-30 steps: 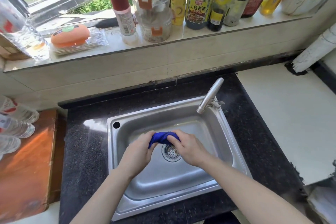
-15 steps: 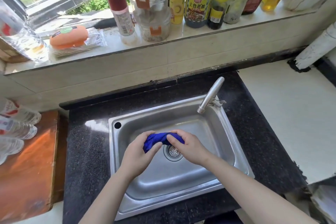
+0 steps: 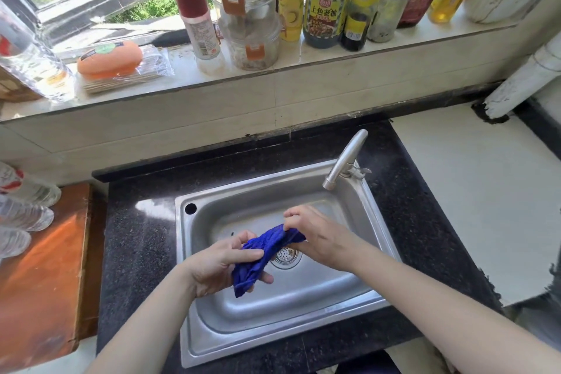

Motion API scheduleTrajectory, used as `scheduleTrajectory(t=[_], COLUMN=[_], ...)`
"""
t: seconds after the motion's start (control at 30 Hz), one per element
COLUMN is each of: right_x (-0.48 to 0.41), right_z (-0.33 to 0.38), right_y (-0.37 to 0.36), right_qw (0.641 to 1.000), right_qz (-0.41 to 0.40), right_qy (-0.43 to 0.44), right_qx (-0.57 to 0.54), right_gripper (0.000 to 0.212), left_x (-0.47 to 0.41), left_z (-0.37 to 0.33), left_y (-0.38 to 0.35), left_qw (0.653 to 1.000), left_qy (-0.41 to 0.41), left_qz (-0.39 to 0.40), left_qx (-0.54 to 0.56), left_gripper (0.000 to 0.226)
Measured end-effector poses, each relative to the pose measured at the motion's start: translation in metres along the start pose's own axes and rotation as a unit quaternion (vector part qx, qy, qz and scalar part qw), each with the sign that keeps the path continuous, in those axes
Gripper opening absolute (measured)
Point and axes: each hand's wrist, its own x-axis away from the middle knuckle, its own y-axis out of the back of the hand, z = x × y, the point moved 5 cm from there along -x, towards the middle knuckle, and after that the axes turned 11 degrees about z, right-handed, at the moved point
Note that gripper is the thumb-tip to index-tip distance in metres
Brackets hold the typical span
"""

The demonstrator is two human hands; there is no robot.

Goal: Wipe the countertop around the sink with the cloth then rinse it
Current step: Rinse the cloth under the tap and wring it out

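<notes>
A blue cloth (image 3: 263, 255) is stretched between both hands above the steel sink (image 3: 373, 218), over the drain (image 3: 286, 256). My left hand (image 3: 221, 264) grips its lower end, which hangs down. My right hand (image 3: 318, 237) pinches the upper end, a little higher and further back. The metal faucet (image 3: 344, 161) stands at the sink's back right corner; no water is seen running. Black speckled countertop (image 3: 139, 252) surrounds the sink.
A wooden board (image 3: 42, 276) with several plastic bottles (image 3: 24, 209) lies at the left. The windowsill (image 3: 334, 55) behind holds sauce bottles, a clear jar and an orange sponge (image 3: 109, 59). A white counter (image 3: 479, 197) and a white pipe (image 3: 522, 82) are on the right.
The cloth was bunched tightly between both hands; now the hands have drawn apart, the left lower and the right higher, and the cloth is pulled out longer between them.
</notes>
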Motion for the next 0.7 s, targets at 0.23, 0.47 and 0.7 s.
scheduleTrajectory(t=[0.23, 0.47, 0.7], right_x=[-0.007, -0.003, 0.01], right_z=[-0.002, 0.0, -0.007], right_y=[0.013, 0.004, -0.013], right_qw=[0.984, 0.982, 0.99], right_qz=[0.065, 0.072, 0.033], right_qy=[0.073, 0.118, -0.113], right_qx=[0.152, 0.128, 0.082], right_gripper=[0.053, 0.036, 0.048], left_x=[0.0, -0.002, -0.019], left_z=[-0.002, 0.005, -0.015], left_y=[-0.004, 0.001, 0.011], left_qw=[0.996, 0.996, 0.817], left_qy=[0.042, 0.023, -0.081], left_qz=[0.065, 0.069, -0.174], left_qx=[-0.031, -0.047, -0.543], left_gripper=[0.016, 0.035, 0.057])
